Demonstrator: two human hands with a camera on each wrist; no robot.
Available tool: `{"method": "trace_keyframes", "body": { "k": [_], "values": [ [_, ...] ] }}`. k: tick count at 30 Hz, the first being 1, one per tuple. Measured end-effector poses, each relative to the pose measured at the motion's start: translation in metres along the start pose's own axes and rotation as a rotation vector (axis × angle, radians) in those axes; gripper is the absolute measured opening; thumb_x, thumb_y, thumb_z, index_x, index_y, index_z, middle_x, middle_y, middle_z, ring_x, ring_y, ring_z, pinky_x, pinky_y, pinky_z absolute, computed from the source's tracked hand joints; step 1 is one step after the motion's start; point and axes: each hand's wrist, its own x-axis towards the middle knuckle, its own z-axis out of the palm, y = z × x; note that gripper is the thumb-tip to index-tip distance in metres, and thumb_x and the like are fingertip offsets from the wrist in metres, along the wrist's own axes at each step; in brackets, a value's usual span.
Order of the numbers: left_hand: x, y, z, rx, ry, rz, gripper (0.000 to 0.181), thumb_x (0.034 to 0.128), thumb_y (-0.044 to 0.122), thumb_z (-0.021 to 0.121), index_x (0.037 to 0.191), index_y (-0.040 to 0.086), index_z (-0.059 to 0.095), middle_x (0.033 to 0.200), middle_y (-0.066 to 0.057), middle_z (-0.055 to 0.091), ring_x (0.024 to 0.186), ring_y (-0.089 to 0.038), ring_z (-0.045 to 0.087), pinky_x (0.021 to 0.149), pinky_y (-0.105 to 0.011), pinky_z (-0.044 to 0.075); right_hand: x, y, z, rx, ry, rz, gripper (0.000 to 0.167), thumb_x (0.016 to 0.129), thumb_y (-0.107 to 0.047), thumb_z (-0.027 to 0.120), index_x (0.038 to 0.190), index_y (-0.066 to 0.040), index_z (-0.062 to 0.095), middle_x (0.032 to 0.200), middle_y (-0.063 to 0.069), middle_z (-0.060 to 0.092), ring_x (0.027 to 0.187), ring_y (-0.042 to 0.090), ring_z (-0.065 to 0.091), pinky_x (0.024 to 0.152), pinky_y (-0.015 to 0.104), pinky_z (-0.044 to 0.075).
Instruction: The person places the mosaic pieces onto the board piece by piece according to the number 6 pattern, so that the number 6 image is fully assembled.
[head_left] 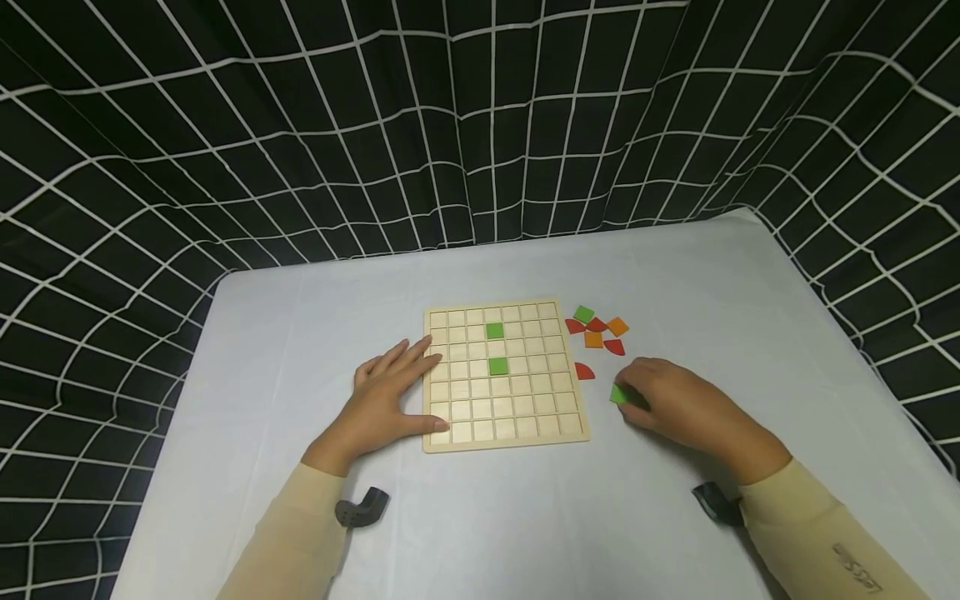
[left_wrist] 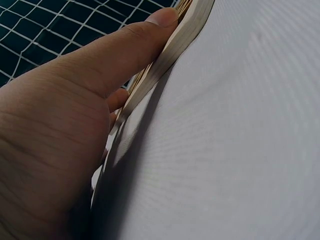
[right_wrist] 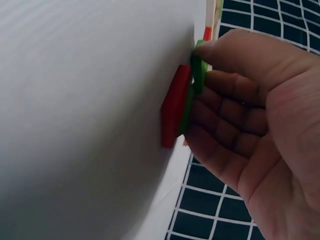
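Observation:
A pale wooden grid board (head_left: 525,406) lies flat, with one green square tile (head_left: 495,331) in an upper cell and another green square tile (head_left: 498,366) lower in about the same column. My left hand (head_left: 386,400) rests at the board's left edge, fingers spread and thumb on the lower left corner. To the right of the board, my right hand (head_left: 675,408) pinches a green tile (right_wrist: 200,67) between thumb and fingers, low over the cloth. Against those fingers in the right wrist view, a red piece (right_wrist: 174,107) stands close to a second green edge; whether they are held cannot be told.
Beside the board's upper right lie red quarter-circle pieces (head_left: 614,347), orange square tiles (head_left: 593,339) and a green tile (head_left: 584,314). A single red quarter-circle (head_left: 584,371) sits by the board's right edge. White cloth (head_left: 525,517) covers the table; a black white-gridded curtain (head_left: 480,125) surrounds it.

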Motion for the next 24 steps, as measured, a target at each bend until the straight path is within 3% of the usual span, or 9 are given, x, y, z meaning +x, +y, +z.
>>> {"method": "trace_keyframes", "body": {
  "k": [5, 12, 24],
  "values": [
    [0.0, -0.001, 0.001, 0.002, 0.002, 0.002, 0.102, 0.0827, 0.066, 0.089, 0.166, 0.023, 0.05, 0.179, 0.01, 0.021, 0.165, -0.026, 0.012, 0.122, -0.06, 0.009, 0.004, -0.004, 0.0, -0.037, 0.003, -0.003, 0.028, 0.084, -0.009, 0.093, 0.104, -0.005, 0.075, 0.088, -0.004, 0.062, 0.08, 0.017, 0.058, 0.076, 0.04, 0.061],
    [0.001, 0.0, 0.001, 0.004, 0.007, 0.008, 0.1, 0.083, 0.064, 0.09, 0.166, 0.023, 0.051, 0.179, 0.009, 0.022, 0.165, -0.025, 0.013, 0.122, -0.059, 0.01, 0.009, -0.003, 0.002, 0.032, -0.013, 0.026, 0.031, 0.085, -0.007, 0.094, 0.107, -0.008, 0.073, 0.094, -0.004, 0.063, 0.088, 0.019, 0.06, 0.082, 0.043, 0.06],
    [0.001, -0.001, 0.001, 0.006, 0.003, 0.003, 0.1, 0.0827, 0.065, 0.09, 0.165, 0.023, 0.051, 0.179, 0.009, 0.022, 0.165, -0.025, 0.013, 0.122, -0.06, 0.01, 0.015, -0.005, 0.005, 0.088, 0.083, -0.016, 0.026, 0.093, -0.012, 0.087, 0.117, -0.008, 0.078, 0.101, -0.004, 0.064, 0.093, 0.016, 0.06, 0.085, 0.041, 0.058]
  ]
}}
